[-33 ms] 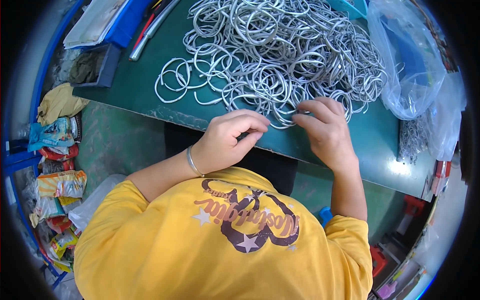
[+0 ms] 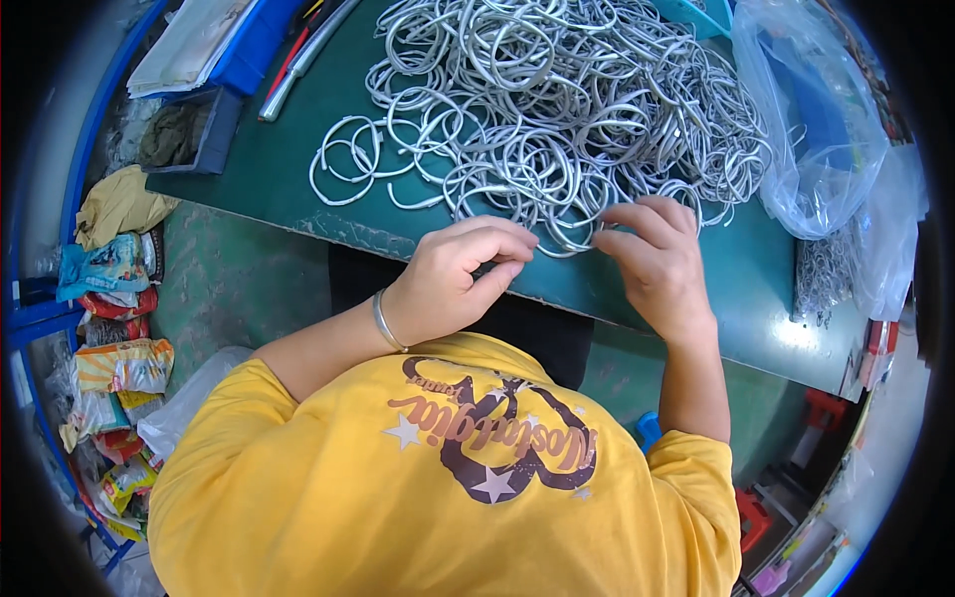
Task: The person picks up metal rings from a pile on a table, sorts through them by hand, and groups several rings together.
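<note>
Where a dark-green flat tabletop (image 2: 269, 174) meets its near edge, a tangled heap of silvery-grey, metallic-looking open rings (image 2: 537, 99) crowds close. Left hand (image 2: 448, 274) and right hand (image 2: 662, 264) apart, by the heap's front; whether either grips anything, cannot tell. Risk, as judged: interlocked loops; tugging one could drag neighbours over that edge.

both hands (image 2: 458, 267) (image 2: 662, 267) are near silver rings (image 2: 617, 85) on a green table (image 2: 269, 169).
</note>
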Tool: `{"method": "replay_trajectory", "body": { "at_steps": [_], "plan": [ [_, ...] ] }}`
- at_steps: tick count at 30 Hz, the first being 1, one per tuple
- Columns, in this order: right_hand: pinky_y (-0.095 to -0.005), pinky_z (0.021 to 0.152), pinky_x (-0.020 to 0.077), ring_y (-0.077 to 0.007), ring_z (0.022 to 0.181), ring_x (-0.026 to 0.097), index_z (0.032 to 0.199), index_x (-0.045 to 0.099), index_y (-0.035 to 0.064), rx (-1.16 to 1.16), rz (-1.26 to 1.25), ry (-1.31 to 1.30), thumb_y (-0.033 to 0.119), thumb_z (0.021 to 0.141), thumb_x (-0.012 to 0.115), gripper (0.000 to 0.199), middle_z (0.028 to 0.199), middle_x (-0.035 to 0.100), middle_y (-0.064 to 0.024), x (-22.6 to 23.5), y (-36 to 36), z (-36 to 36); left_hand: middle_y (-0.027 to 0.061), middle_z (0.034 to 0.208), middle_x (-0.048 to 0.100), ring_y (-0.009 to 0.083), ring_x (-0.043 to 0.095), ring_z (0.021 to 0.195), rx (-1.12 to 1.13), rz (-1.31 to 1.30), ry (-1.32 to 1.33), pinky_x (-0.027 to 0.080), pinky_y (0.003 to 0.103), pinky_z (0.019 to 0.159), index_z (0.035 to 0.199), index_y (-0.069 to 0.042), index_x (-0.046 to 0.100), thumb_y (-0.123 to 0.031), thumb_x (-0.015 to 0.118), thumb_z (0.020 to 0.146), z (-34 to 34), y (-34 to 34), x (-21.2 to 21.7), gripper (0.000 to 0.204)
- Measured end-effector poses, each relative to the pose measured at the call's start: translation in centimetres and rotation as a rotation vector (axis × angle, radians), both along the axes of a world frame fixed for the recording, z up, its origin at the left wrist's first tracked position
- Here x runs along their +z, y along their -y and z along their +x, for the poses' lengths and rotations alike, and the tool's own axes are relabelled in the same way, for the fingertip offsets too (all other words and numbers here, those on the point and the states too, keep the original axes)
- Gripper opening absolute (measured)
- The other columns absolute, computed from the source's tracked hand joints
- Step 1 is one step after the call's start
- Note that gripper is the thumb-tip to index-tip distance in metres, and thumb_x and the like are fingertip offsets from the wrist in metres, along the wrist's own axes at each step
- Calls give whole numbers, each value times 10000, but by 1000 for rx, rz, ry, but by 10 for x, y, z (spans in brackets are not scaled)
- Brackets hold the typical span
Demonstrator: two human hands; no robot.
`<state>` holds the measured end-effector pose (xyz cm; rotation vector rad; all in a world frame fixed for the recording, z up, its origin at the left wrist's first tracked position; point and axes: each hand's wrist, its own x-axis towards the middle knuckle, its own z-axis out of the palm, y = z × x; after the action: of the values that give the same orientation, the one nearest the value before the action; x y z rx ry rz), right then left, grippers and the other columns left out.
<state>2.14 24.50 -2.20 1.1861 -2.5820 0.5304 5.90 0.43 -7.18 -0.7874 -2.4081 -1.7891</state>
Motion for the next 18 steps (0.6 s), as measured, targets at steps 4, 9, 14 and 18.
{"method": "replay_trajectory", "body": {
  "at_steps": [4, 9, 14, 18],
  "plan": [
    [-349, 699, 440, -248, 808, 568, 840, 613, 37, -42, -254, 121, -68, 640, 660, 231, 887, 620, -85, 3, -12, 11, 134, 1021, 649, 178, 656, 870, 26, 46, 14, 539, 253, 741, 940, 25, 635, 87, 615, 791, 0, -1, -2, 163],
    [-265, 627, 444, -203, 735, 570, 826, 594, -4, -96, -618, 232, -85, 736, 651, 134, 831, 613, -99, -5, -6, 27, 137, 1018, 644, 165, 655, 848, 58, 159, 192, 540, 244, 725, 960, 26, 639, 83, 656, 770, 4, -8, 14, 200],
    [-246, 615, 446, -175, 730, 565, 839, 602, -13, -98, -810, 410, -70, 766, 652, 105, 836, 615, -104, -14, 16, 39, 100, 871, 656, 186, 642, 718, -38, 172, -98, 510, 261, 619, 900, 3, 667, 7, 735, 731, -7, -8, 19, 181],
    [-237, 616, 448, -157, 721, 554, 877, 612, -22, -85, -869, 438, -44, 779, 658, 110, 862, 600, -101, -22, 23, 41, 105, 835, 671, 210, 645, 763, -8, 109, -124, 510, 269, 651, 893, -8, 677, 41, 732, 701, -3, 1, 20, 206]
  ]
}}
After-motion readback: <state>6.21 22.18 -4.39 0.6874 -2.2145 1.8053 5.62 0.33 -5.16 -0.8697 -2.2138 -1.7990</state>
